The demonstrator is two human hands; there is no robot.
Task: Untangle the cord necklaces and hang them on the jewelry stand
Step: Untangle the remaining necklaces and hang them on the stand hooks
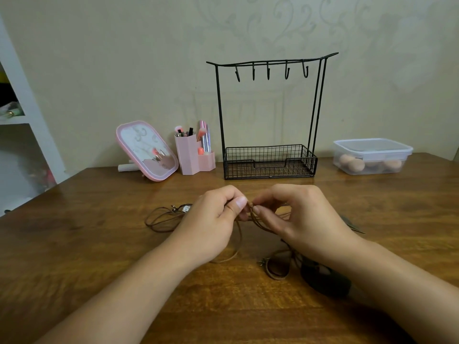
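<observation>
Fingers [242, 202] pinch cords [250, 211]; stand basket [270, 161] bare.

Over a wooden table [99, 244], the left hand [211, 227] and the right hand [303, 219] meet, each pinching the brown cord necklaces [250, 209] at a small knot between the fingertips, with loose cord loops trailing on the table to either side. Behind them a black wire jewelry stand [269, 115] stands upright with bare hooks. A pink mirror [146, 150], a pink brush holder [191, 155] and a lidded clear container [371, 155] line the wall.
</observation>
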